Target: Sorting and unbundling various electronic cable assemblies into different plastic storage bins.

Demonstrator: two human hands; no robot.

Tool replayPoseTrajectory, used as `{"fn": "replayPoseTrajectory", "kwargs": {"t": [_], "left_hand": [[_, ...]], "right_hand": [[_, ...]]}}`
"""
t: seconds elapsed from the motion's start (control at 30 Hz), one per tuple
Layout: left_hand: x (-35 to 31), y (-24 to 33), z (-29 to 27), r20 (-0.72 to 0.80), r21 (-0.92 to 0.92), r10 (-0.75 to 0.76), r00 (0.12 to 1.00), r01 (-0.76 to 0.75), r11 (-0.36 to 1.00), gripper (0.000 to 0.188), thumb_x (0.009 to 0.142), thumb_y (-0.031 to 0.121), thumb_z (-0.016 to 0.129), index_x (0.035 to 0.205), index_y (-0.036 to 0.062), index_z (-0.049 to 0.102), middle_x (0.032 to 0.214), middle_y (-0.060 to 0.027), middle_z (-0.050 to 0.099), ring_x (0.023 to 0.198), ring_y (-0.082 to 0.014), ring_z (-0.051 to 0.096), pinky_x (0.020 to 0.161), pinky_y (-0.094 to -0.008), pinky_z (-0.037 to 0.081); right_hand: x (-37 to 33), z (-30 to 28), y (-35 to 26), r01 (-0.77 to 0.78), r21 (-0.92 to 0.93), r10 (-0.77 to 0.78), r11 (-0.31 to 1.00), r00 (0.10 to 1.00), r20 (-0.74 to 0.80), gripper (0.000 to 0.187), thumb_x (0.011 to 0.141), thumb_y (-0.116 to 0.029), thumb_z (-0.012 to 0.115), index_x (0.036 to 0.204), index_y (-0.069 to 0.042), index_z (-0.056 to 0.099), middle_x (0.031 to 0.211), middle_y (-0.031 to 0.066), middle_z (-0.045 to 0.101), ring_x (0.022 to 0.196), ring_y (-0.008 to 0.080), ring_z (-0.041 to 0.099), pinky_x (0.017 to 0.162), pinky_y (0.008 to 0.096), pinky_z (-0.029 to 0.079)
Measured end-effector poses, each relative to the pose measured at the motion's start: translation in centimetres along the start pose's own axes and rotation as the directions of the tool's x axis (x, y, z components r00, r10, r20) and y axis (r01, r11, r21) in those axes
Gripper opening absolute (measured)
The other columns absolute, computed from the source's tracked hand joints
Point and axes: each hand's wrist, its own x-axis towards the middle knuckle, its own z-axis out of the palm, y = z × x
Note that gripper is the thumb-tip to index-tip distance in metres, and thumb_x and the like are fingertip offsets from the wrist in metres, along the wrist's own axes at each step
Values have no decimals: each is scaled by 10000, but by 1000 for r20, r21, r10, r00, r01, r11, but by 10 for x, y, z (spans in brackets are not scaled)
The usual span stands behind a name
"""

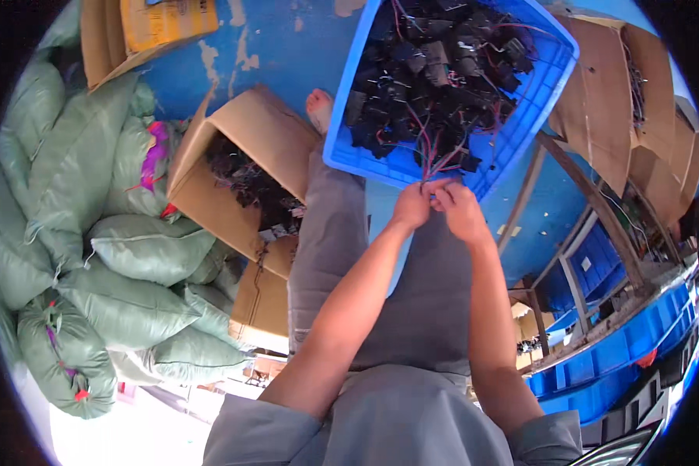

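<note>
A blue plastic crate [335, 133] sits in front of me, tilted in view, with a heap of small black parts [412, 85] in it, some trailing thin wires. At its near rim, my left hand [414, 206] and my right hand [462, 211] meet side by side. Both are closed, fingertips pinched on a bunch of thin reddish and dark wires [429, 155] that runs up into the heap. My fingers cover the wire ends, so exactly what each fingertip grips is hard to make out.
An open cardboard box [264, 132] with more dark wired parts lies to the left, beside my leg. Green woven sacks [132, 295] are piled further left. Right of the crate are flattened cardboard [598, 93], a wooden frame [598, 210] and blue bins [598, 373].
</note>
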Motion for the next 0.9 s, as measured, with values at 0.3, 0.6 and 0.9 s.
{"fn": "replayPoseTrajectory", "kwargs": {"t": [0.3,0.6,0.9], "left_hand": [[-14,6,5,139,-451,-176,975,220,865,224,927,248,463,769,96,510,555,-2,433,429,-104,388,397,-243,296],[-10,6,10,50,-249,-125,991,134,959,248,934,273,436,782,92,507,529,-3,415,424,-101,385,387,-244,294],[-11,8,7,-106,-19,-130,986,128,992,235,919,234,440,765,65,498,545,-29,462,443,-129,420,413,-272,331]], "right_hand": [[39,-3,10,-248,-260,179,933,948,-262,183,795,-140,577,918,-29,656,700,114,667,602,310,611,574,374,487],[37,-9,41,-79,-511,-3,856,987,-159,183,781,-127,572,917,-47,665,735,157,662,619,374,595,594,417,486],[24,-19,35,222,-260,-206,940,975,87,143,817,-125,548,882,-39,643,817,117,662,683,333,597,637,375,474]]}}
